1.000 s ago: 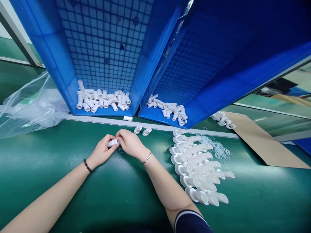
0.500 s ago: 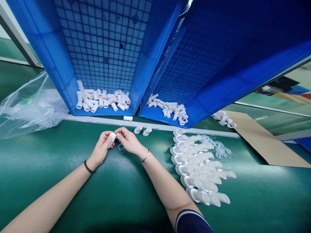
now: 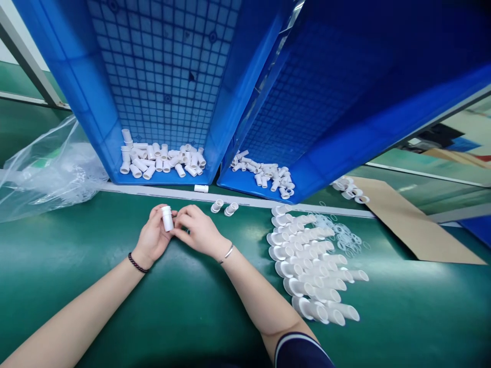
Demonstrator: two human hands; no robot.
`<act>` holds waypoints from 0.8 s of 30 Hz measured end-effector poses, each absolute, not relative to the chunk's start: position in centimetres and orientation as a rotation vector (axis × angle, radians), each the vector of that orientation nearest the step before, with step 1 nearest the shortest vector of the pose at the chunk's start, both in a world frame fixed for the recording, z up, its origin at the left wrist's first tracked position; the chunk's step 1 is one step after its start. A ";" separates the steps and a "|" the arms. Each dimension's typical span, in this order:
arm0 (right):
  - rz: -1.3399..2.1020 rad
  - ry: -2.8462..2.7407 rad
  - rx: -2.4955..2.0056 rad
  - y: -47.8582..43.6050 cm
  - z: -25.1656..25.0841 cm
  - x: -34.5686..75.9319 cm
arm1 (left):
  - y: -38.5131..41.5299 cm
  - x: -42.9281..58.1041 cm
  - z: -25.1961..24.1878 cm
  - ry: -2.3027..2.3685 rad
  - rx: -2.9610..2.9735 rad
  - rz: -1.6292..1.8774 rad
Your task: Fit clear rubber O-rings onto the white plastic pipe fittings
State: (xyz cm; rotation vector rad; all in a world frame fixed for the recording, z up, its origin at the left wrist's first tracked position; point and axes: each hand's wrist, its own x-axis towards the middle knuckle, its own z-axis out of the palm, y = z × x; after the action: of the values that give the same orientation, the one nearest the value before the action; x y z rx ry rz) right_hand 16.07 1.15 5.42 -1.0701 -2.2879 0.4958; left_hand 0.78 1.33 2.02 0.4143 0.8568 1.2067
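Note:
My left hand (image 3: 152, 237) is closed around a short white plastic pipe fitting (image 3: 168, 219), which stands nearly upright with its collared end on top. Close against it, my right hand (image 3: 195, 230) has curled fingers, their tips at the fitting's right side; what they hold, if anything, is hidden. Two white fittings (image 3: 224, 207) stand on the green table just beyond my right hand. Another white fitting (image 3: 201, 188) lies on its side by the crate edge.
Rows of white flanged tubes (image 3: 314, 266) stand at the right beside a heap of clear rings (image 3: 345, 235). Two tilted blue crates (image 3: 226, 102) hold white fittings at the back. A plastic bag (image 3: 53, 168) lies left; a cardboard sheet (image 3: 414, 220) lies right.
The fitting in my left hand has turned more upright and shows its side. My right hand has shifted lower against it. The thin rings that hung below my right hand are out of sight.

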 end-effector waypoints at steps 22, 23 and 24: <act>-0.098 -2.160 -1.831 -2.4 5.8 25.0 | 13.8 -6.8 2.8 1.945 2.250 0.791; -0.115 -2.137 -1.786 -2.5 5.9 24.7 | 14.1 -6.9 2.7 1.954 2.274 0.750; -0.116 -2.130 -1.727 -2.5 5.9 24.1 | 14.3 -6.8 2.6 1.950 2.299 0.728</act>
State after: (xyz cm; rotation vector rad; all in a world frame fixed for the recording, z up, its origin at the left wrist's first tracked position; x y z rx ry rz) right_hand 24.15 -2.53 5.88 -1.7268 -2.1304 -0.1159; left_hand -6.83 14.26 2.63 2.2986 1.9500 0.7280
